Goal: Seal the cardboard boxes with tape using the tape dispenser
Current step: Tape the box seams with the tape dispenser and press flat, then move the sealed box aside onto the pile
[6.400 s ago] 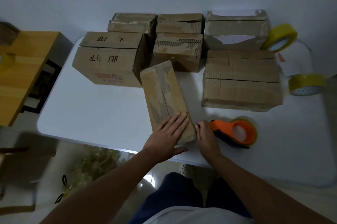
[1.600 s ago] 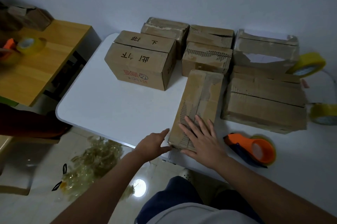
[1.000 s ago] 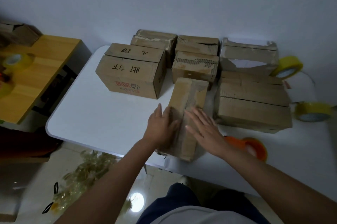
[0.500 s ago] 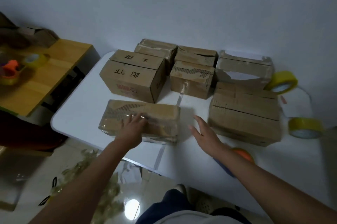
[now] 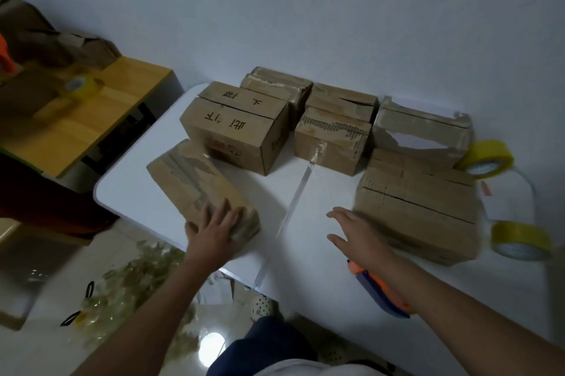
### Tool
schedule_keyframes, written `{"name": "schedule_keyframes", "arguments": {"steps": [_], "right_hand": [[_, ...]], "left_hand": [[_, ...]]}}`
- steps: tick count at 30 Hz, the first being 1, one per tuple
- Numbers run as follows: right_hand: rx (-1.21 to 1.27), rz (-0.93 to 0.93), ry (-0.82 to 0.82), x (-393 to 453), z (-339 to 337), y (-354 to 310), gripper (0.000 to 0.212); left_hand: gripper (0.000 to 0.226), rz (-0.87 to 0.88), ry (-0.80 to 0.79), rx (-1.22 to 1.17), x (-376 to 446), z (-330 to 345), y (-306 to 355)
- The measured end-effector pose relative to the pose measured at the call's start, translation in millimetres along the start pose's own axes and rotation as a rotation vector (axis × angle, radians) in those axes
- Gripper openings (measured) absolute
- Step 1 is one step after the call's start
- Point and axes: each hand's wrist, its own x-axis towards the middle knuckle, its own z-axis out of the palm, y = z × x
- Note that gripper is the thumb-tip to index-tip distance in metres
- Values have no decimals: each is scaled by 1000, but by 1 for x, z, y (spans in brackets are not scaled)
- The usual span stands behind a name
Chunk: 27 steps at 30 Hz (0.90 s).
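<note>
The long taped box (image 5: 198,189) is held down at its near end by the left hand (image 5: 214,230), fingers spread flat over the top and the thumb hooked round the near left corner, so it's more of a press than a real grab. That box is lying at a slant on the near left part of the white table (image 5: 305,253), its far end almost touching the big box with black writing (image 5: 235,127). The right hand (image 5: 357,235) is hovering open over the table, fingers straight and nothing held, just beside the wide flat box (image 5: 419,207) on the right. The orange and blue tape dispenser (image 5: 379,293) is mostly hidden under the right forearm, near the table's front edge. Further back, three smaller boxes are lined up: one (image 5: 278,85) behind the written box, two more (image 5: 339,127) in the middle, plus a torn box (image 5: 422,127) at far right. Two yellow tape rolls (image 5: 486,158) (image 5: 519,241) are parked at the right edge. A wooden table (image 5: 79,118) with another roll (image 5: 81,88) is seen off to the left.
</note>
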Motion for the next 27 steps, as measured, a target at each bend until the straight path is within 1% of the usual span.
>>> {"name": "schedule_keyframes", "arguments": {"steps": [3,7,11,15,17,19,21,22,23,24,25,27], "right_hand": [[8,-12,4,22,4,-12,46],[41,20,23,61,7,-40,40],[171,101,51,105,10,-73,33],[317,229,88,150,13,-104,32],[378,289,109,167,15,-116,34],[427,339,126,181,15,-126,36],[485,390,141,194,15,-135,42],[521,420,146,199,15,-140,46],[566,452,147,204,15,-144,50],[621,481,138,209,14,-148,54],[690,497,119,212,14,-151,57],[847,483,76,218,15,-155,56]], "left_hand": [[71,-107,-10,-38,11,-11,-48],[72,-162,28,-85,45,-28,-96],[73,-139,32,-138,87,-49,-138],[75,-77,51,-123,130,-71,-174],[70,-74,65,-131,149,-84,-187],[51,-75,113,-170,169,-98,-189],[28,-63,205,-312,188,-115,-177],[21,-45,254,-404,197,-124,-169],[21,-23,290,-475,207,-132,-161],[27,-5,300,-532,217,-139,-154],[36,3,277,-601,227,-145,-148],[52,-7,159,-811,243,-152,-138]]}}
